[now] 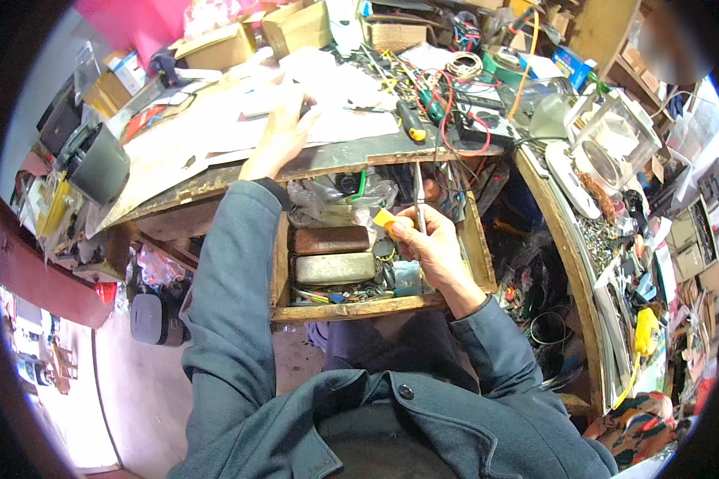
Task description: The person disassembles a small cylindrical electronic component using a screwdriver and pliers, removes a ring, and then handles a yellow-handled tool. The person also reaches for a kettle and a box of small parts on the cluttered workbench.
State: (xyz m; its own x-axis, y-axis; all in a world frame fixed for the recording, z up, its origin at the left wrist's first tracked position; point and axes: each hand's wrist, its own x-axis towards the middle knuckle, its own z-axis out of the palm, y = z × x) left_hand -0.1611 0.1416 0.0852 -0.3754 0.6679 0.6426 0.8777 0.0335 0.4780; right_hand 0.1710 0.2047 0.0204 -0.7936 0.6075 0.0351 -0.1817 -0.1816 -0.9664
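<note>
My left hand (pixel 284 132) reaches over the pale papers (pixel 192 148) on the workbench. Its thumb and fingers look apart, though glare washes out the fingertips. Over the drawer (pixel 351 311), my right hand (pixel 431 247) is closed on a slim, pointed metal tool (pixel 419 188) that looks like tweezers and stands upright. A small yellow piece (pixel 385 219) sticks out at the same hand's fingertips. Inside the drawer lie a brown oblong case (pixel 331 239), a pale oblong case (pixel 335 269) and a small grey-blue packet (pixel 407 278). Small loose parts surround them.
A yellow-and-black handled tool (pixel 412 124), red wires (pixel 449 128) and several hand tools crowd the bench's right. Cardboard boxes (pixel 295 30) stand behind. At left sits a dark bin-like container (pixel 100 164). A cluttered side bench (pixel 563 239) runs along my right.
</note>
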